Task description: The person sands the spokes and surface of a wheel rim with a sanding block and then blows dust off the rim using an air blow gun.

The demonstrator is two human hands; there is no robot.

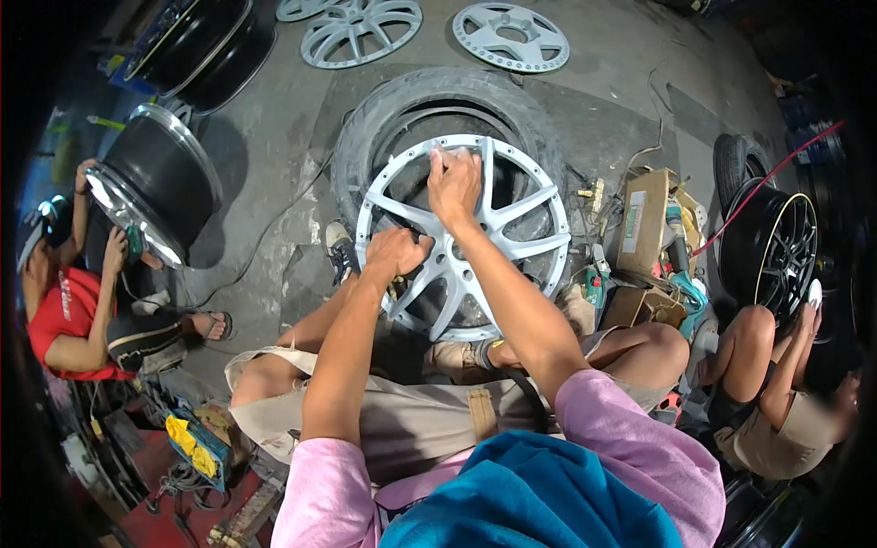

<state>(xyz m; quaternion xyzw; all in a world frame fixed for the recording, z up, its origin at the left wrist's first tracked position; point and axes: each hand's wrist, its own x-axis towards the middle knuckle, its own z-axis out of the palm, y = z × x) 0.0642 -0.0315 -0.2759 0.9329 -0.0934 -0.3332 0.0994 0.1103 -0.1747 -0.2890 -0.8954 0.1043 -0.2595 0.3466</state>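
Note:
A light grey spoked wheel face leans tilted in front of me, against a tyre that lies flat on the floor. My left hand is closed around a spoke at the left, near the hub. My right hand is at the far edge of the wheel face, its fingers bent and pressed together on the rim beside a spoke. Something small and whitish shows at those fingertips, but I cannot make out what it is. The undersides of both hands are hidden.
More grey wheel faces lie farther off. At the left a person in a red shirt works on a wheel barrel. To my right are a cardboard box, a power tool and another person beside a black wheel. A cable crosses the floor.

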